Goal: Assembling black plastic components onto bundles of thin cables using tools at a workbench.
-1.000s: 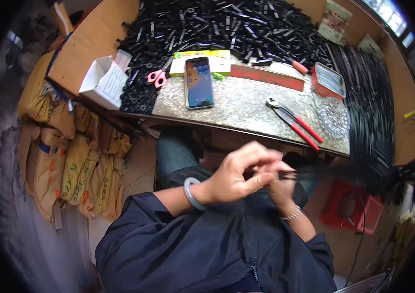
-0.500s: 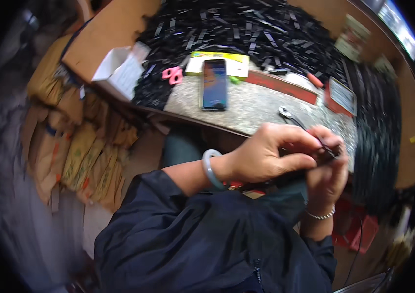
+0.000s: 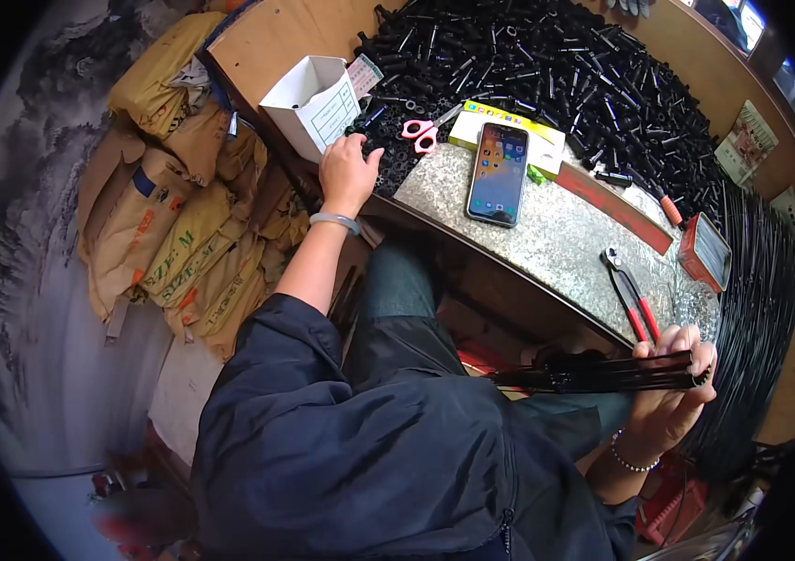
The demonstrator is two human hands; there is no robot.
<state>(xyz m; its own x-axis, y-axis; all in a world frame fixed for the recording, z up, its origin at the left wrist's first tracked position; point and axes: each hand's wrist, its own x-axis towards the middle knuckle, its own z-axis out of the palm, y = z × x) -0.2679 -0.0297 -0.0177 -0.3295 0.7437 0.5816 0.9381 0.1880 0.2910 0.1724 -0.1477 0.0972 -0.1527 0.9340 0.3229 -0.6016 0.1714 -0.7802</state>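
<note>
Nearest, one bundle of black rods [image 3: 603, 376], long axis level across my lap, tips pointing left, clenched at its right end in my right hand [image 3: 673, 393]. Beyond, a speckled stone slab [image 3: 556, 234] on a wooden bench carries pliers [image 3: 631, 294] and a phone [image 3: 498, 174]. Farther off, my left hand [image 3: 348, 173] rests curled on the heap of black tube pieces [image 3: 547, 65], grasp uncertain.

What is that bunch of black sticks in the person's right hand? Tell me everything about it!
The bundle of thin black rods is a handful of long, slim, straight pieces that look like plastic or coated wire, gathered side by side. It lies nearly level, reaching from the right hand leftward over the lap. The fingers wrap around it near its right end, where the tips line up. Its left end hangs free, below the stone-topped work slab's front edge.
</note>
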